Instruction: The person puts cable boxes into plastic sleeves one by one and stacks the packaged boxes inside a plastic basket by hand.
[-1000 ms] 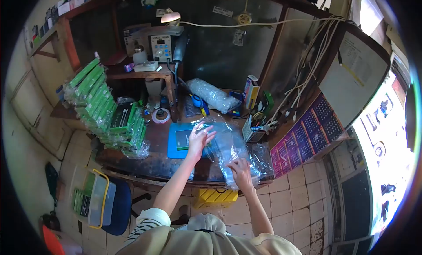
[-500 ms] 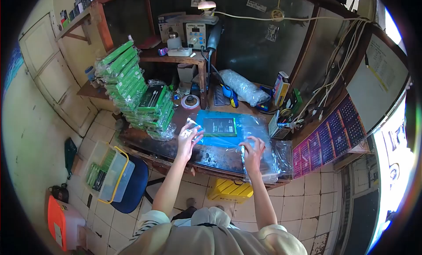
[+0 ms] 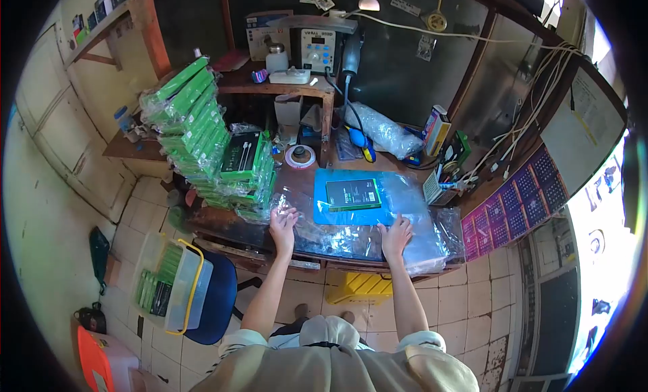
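A clear plastic sheet [image 3: 337, 241] lies spread over the front of the dark desk. My left hand [image 3: 283, 231] pinches its left end, close to the stacked green boxes. At the front edge of the blue mat [image 3: 327, 212], my right hand [image 3: 396, 237] has its fingers bent together on the plastic. A black box with green edges [image 3: 353, 194] lies flat on the mat, touched by neither hand. More clear plastic bags [image 3: 424, 250] lie to the right of my right hand.
Wrapped green boxes [image 3: 196, 128] stand in a tall stack at the left. Behind the mat are a tape roll [image 3: 300, 156] and a bubble-wrapped bundle [image 3: 385, 131]. A pen holder [image 3: 439, 188] stands right. Below left is a clear bin [image 3: 192, 291].
My left hand has moved away from above the mat to the left, drawing plastic across the desk front. The black box is now uncovered by my hand. The camera view has shifted.
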`<state>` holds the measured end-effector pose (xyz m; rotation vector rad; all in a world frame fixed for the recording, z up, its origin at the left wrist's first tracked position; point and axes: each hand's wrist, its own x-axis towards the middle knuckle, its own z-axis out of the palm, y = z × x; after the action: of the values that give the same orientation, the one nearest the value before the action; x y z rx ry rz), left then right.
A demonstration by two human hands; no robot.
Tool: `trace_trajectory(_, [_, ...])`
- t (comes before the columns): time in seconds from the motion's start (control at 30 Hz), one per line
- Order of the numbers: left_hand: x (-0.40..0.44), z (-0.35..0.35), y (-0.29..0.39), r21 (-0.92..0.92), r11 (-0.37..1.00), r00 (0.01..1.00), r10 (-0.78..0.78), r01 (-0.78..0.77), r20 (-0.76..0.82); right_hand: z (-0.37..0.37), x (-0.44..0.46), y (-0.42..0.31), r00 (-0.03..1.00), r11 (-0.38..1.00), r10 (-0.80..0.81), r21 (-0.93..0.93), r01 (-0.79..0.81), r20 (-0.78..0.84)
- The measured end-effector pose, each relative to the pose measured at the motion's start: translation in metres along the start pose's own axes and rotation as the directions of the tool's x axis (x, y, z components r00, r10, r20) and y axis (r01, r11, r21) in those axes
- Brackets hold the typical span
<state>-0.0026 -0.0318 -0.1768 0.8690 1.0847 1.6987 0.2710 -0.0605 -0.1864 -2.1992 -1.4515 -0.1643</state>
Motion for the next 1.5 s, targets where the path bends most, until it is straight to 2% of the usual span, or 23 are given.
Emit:
trace_trajectory(0.07, [0.006, -0.004, -0.007, 0.016, 1.000, 0.999, 0.015, -0.015, 0.034, -0.006, 0.002, -0.005, 0.997, 0.997, 0.080, -0.022, -0.080, 0.016])
trace_trajectory(0.13, [0.008, -0.004, -0.004, 0.066, 0.997, 0.995, 0.026, -0.032, 0.100, -0.002, 0.000, -0.002, 0.999, 0.999, 0.039, 0.026, -0.039, -0.023])
trace_trajectory(0.2, [0.010, -0.002, -0.003, 0.062, 0.998, 0.992, -0.009, 0.001, 0.126, 0.004, 0.003, 0.002, 0.999, 0.991, 0.015, 0.133, -0.019, 0.033])
trace_trajectory(0.27, [0.010, 0.003, -0.002, 0.264, 0.946, 0.980, 0.160, -0.187, 0.120, 0.008, 0.004, 0.009, 0.999, 0.981, -0.013, 0.193, 0.020, -0.036])
trace_trajectory(0.33, [0.005, 0.017, 0.017, 0.232, 0.959, 0.985, 0.142, -0.161, 0.094, 0.003, 0.007, 0.008, 0.999, 0.903, -0.047, 0.428, 0.034, 0.021])
trace_trajectory(0.37, [0.003, 0.028, 0.031, 0.499, 0.789, 0.924, 0.375, -0.358, 0.071, -0.001, 0.012, 0.006, 0.999, 0.904, -0.047, 0.427, 0.041, 0.003])
trace_trajectory(0.4, [0.001, 0.038, 0.044, 0.721, 0.513, 0.807, 0.581, -0.465, 0.106, -0.013, 0.015, -0.002, 0.992, 0.865, -0.126, 0.491, 0.106, 0.008])
trace_trajectory(0.43, [0.004, 0.046, 0.051, 0.584, 0.549, 0.768, 0.600, -0.598, 0.224, -0.027, 0.014, -0.010, 0.978, 0.817, -0.208, 0.553, 0.163, 0.019])
trace_trajectory(0.47, [0.007, 0.052, 0.059, 0.511, 0.559, 0.756, 0.525, -0.653, 0.391, -0.041, 0.015, -0.018, 0.977, 0.818, -0.214, 0.552, 0.165, 0.024])
trace_trajectory(0.53, [0.014, 0.067, 0.069, 0.466, 0.447, 0.611, 0.266, -0.764, 0.746, -0.073, 0.023, -0.043, 0.913, 0.700, -0.404, 0.662, 0.267, 0.059])
trace_trajectory(0.6, [0.014, 0.082, 0.060, 0.385, 0.536, 0.542, 0.169, -0.751, 0.823, -0.090, 0.026, -0.059, 0.907, 0.656, -0.417, 0.708, 0.261, 0.052])
trace_trajectory(0.67, [0.014, 0.094, 0.060, 0.337, 0.452, 0.491, 0.283, -0.826, 0.824, -0.104, 0.034, -0.069, 0.891, 0.621, -0.451, 0.736, 0.270, 0.053])
trace_trajectory(0.73, [0.016, 0.102, 0.063, 0.343, 0.760, 0.503, -0.024, -0.553, 0.864, -0.109, 0.039, -0.070, 0.880, 0.612, -0.475, 0.731, 0.301, 0.035])
trace_trajectory(0.77, [0.014, 0.106, 0.063, 0.338, 0.757, 0.502, -0.016, -0.559, 0.865, -0.112, 0.040, -0.072, 0.906, 0.592, -0.423, 0.767, 0.248, 0.034])
trace_trajectory(0.87, [0.007, 0.113, 0.070, 0.387, 0.786, 0.689, 0.067, -0.482, 0.721, -0.110, 0.045, -0.066, 0.940, 0.547, -0.337, 0.824, 0.147, 0.056])
trace_trajectory(1.0, [0.007, 0.113, 0.087, 0.379, 0.852, 0.815, 0.091, -0.362, 0.573, -0.109, 0.058, -0.056, 0.970, 0.468, -0.222, 0.883, 0.020, 0.096])
trace_trajectory(1.07, [0.010, 0.111, 0.089, 0.342, 0.889, 0.816, 0.059, -0.305, 0.575, -0.119, 0.069, -0.060, 0.961, 0.463, -0.262, 0.885, 0.046, 0.087])
trace_trajectory(1.13, [0.007, 0.112, 0.101, 0.258, 0.965, 0.743, -0.133, -0.055, 0.656, -0.144, 0.077, -0.075, 0.962, 0.456, -0.260, 0.888, 0.049, 0.080])
trace_trajectory(1.17, [0.004, 0.113, 0.109, 0.191, 0.981, 0.726, -0.110, -0.030, 0.679, -0.152, 0.081, -0.080, 0.948, 0.473, -0.313, 0.875, 0.104, 0.056])
trace_trajectory(1.27, [0.007, 0.124, 0.135, 0.103, 0.994, 0.732, -0.037, -0.045, 0.680, -0.178, 0.086, -0.098, 0.900, 0.514, -0.437, 0.824, 0.239, 0.012])
trace_trajectory(1.43, [0.023, 0.129, 0.148, 0.160, 0.948, 0.805, 0.134, -0.274, 0.578, -0.176, 0.092, -0.113, 0.826, 0.497, -0.547, 0.741, 0.452, -0.137])
trace_trajectory(1.47, [0.023, 0.128, 0.149, 0.244, 0.918, 0.837, 0.145, -0.313, 0.528, -0.175, 0.092, -0.115, 0.810, 0.514, -0.552, 0.684, 0.518, -0.199])
trace_trajectory(1.5, [0.022, 0.127, 0.149, 0.327, 0.880, 0.864, 0.161, -0.345, 0.476, -0.171, 0.092, -0.115, 0.829, 0.526, -0.532, 0.701, 0.482, -0.171])
